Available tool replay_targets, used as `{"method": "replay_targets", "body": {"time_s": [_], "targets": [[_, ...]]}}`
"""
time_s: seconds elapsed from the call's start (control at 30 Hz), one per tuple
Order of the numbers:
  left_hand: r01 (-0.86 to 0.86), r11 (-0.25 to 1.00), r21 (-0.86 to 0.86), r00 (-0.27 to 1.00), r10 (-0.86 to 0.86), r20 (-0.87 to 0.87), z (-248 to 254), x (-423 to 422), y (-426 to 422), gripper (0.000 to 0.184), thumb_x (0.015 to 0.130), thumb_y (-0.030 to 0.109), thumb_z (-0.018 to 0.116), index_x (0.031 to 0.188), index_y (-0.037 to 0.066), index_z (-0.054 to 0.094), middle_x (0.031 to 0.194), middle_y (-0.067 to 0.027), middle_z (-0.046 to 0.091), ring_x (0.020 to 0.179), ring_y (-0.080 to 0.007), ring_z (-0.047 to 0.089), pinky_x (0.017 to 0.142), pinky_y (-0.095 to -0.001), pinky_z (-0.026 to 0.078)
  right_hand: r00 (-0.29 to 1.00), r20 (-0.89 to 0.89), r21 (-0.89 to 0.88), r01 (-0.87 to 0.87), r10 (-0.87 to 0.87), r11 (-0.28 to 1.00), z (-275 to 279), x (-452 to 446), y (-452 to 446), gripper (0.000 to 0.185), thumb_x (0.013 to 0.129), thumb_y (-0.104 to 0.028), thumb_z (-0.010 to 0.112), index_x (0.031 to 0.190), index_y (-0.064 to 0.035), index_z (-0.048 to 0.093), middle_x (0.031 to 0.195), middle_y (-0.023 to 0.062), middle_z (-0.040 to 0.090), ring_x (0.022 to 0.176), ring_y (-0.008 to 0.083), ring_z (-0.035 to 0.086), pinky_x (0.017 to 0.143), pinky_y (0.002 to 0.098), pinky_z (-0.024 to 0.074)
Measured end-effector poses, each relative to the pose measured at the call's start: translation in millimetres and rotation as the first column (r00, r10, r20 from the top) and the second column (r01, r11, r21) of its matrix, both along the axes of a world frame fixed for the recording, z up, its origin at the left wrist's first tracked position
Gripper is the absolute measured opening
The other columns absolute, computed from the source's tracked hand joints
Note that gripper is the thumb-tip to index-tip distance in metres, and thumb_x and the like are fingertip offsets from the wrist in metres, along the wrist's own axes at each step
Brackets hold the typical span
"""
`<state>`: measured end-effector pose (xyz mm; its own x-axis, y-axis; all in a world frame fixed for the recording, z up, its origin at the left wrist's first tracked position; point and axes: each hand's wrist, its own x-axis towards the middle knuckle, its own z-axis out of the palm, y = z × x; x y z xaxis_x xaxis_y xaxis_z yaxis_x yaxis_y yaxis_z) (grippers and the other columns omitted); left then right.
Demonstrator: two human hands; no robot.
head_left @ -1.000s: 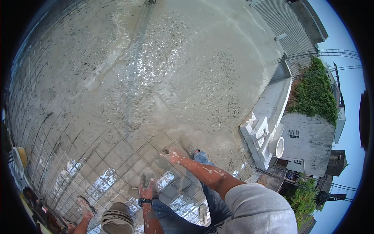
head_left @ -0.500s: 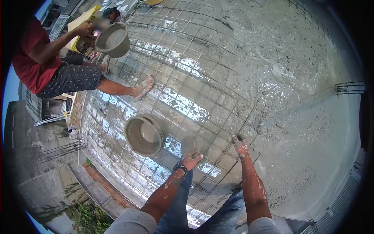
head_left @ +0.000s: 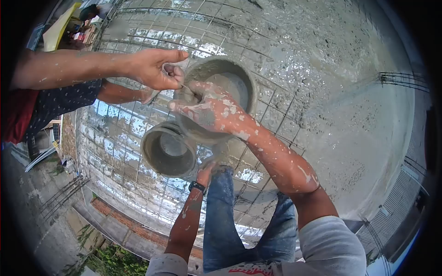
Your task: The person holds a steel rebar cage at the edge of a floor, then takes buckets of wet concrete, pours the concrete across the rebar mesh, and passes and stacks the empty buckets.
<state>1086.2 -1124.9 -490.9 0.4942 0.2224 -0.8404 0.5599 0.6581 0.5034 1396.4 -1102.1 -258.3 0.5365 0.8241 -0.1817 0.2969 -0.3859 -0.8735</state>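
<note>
A grey mortar-stained bucket (head_left: 244, 80) is held up in front of me, its open mouth tilted so that its inside shows. My right hand (head_left: 209, 108), spattered with wet concrete, is closed at its near left side. Against my fingers is the co-worker's hand (head_left: 159, 69), its fingers curled and its thumb stretched out. Low beside my knee is my left hand (head_left: 207, 174), below the raised bucket; its fingers are blurred. Left of it, nested buckets (head_left: 177, 163) stand on the rebar mesh.
Rebar mesh (head_left: 119, 158) spans the wet, shiny floor. Fresh concrete (head_left: 340, 152) spreads to the right, with rebar ends (head_left: 403, 80) sticking up at the far side. The slab edge drops off at the left. Another person (head_left: 88, 12) is at the upper left.
The co-worker has come closer and the bucket has moved from the upper left to in front of me. My right hand has risen leftward onto it; my left hand has shifted left.
</note>
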Motion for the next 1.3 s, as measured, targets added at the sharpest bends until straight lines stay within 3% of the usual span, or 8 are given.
{"method": "replay_targets", "body": {"time_s": [0.07, 0.2, 0.27, 0.5, 0.77, 0.93, 1.1, 1.3], "targets": [[-0.266, 0.919, -0.290, 0.964, 0.257, -0.067, 18.6, 19.7, -29.3, 0.026, 0.089, 0.021, 0.054, 0.109, 0.005, 0.056, 0.104, -0.0079, 0.062, 0.095, -0.0215, 0.060, 0.083, -0.0379, 0.049, 0.993, -0.115, -0.081, -0.037, 0.027, 0.996, 18.0, -26.2, -61.6, 0.067, 0.077, -0.055, 0.063, 0.112, 0.0019, 0.057, 0.104, 0.0215, 0.062, 0.098, 0.0308, 0.060, 0.087, 0.0391, 0.0461], [-0.112, 0.740, -0.663, 0.830, 0.436, 0.347, -83.6, -2.2, -91.7, 0.050, 0.095, 0.039, 0.030, 0.126, 0.004, 0.047, 0.129, -0.0136, 0.049, 0.118, -0.0321, 0.047, 0.098, -0.0465, 0.040, 0.782, -0.556, -0.154, 0.235, -0.281, 0.960, 26.2, -76.0, -219.9, 0.050, 0.079, -0.043, 0.069, 0.102, 0.0010, 0.060, 0.092, 0.0125, 0.062, 0.087, 0.0180, 0.058, 0.076, 0.0310, 0.0459], [-0.329, 0.892, -0.308, 0.931, 0.362, 0.053, -141.4, -22.1, -135.9, 0.060, 0.092, 0.050, 0.033, 0.130, 0.004, 0.043, 0.130, -0.0136, 0.048, 0.119, -0.0331, 0.045, 0.101, -0.0489, 0.035, 0.723, -0.624, -0.106, 0.298, -0.296, 0.949, 49.1, -62.7, -281.4, 0.037, 0.078, -0.036, 0.072, 0.082, -0.0018, 0.057, 0.074, 0.0037, 0.053, 0.070, 0.0120, 0.048, 0.062, 0.0287, 0.0387], [-0.167, 0.891, -0.422, 0.985, 0.137, -0.101, -126.3, 22.1, -275.8, 0.063, 0.091, 0.053, 0.035, 0.132, 0.005, 0.042, 0.130, -0.0135, 0.048, 0.119, -0.0326, 0.045, 0.101, -0.0490, 0.034, 0.464, -0.751, -0.084, 0.640, -0.471, 0.764, 45.0, -72.9, -646.1, 0.040, 0.073, -0.023, 0.077, 0.063, -0.0066, 0.041, 0.057, -0.0051, 0.032, 0.054, 0.0074, 0.027, 0.049, 0.0277, 0.0210], [0.233, 0.742, -0.629, 0.963, -0.266, 0.043, -215.5, 142.1, -675.2, 0.066, 0.090, 0.055, 0.037, 0.133, 0.005, 0.040, 0.130, -0.0134, 0.048, 0.119, -0.0321, 0.045, 0.101, -0.0491, 0.033, 0.491, -0.065, -0.284, 0.825, -0.869, 0.488, -95.8, -210.6, -975.5, 0.043, 0.076, -0.029, 0.076, 0.058, -0.0066, 0.043, 0.051, 0.0033, 0.037, 0.048, 0.0148, 0.037, 0.045, 0.0334, 0.0300], [0.407, 0.633, -0.658, 0.886, -0.449, 0.116, -189.4, 168.8, -881.5, 0.069, 0.089, 0.057, 0.039, 0.134, 0.005, 0.040, 0.130, -0.0131, 0.048, 0.118, -0.0314, 0.045, 0.101, -0.0484, 0.033, 0.114, 0.444, -0.342, 0.939, -0.889, -0.050, -186.5, -256.9, -1127.5, 0.054, 0.074, -0.046, 0.072, 0.058, -0.0044, 0.042, 0.054, 0.0077, 0.041, 0.059, 0.0175, 0.047, 0.053, 0.0377, 0.0381], [0.668, 0.484, -0.566, 0.643, -0.758, 0.110, -76.0, 177.6, -1007.1, 0.071, 0.084, 0.053, 0.056, 0.133, 0.004, 0.042, 0.128, -0.0123, 0.050, 0.117, -0.0274, 0.046, 0.102, -0.0413, 0.033, -0.507, 0.530, -0.012, 0.797, -0.679, -0.604, -219.2, -269.0, -1264.8, 0.068, 0.068, -0.051, 0.075, 0.108, -0.0014, 0.052, 0.087, 0.0119, 0.056, 0.079, 0.0213, 0.055, 0.069, 0.0351, 0.0458], [0.965, 0.258, -0.051, 0.263, -0.951, 0.163, -50.4, 177.6, -1025.3, 0.070, 0.080, 0.042, 0.068, 0.132, 0.003, 0.044, 0.129, -0.0091, 0.049, 0.118, -0.0207, 0.045, 0.093, -0.0364, 0.041, -0.756, 0.224, -0.078, 0.615, -0.615, -0.785, -199.5, -278.9, -1317.2, 0.045, 0.074, -0.044, 0.073, 0.085, -0.0014, 0.061, 0.075, 0.0048, 0.059, 0.067, 0.0124, 0.052, 0.062, 0.0266, 0.0426]]}}
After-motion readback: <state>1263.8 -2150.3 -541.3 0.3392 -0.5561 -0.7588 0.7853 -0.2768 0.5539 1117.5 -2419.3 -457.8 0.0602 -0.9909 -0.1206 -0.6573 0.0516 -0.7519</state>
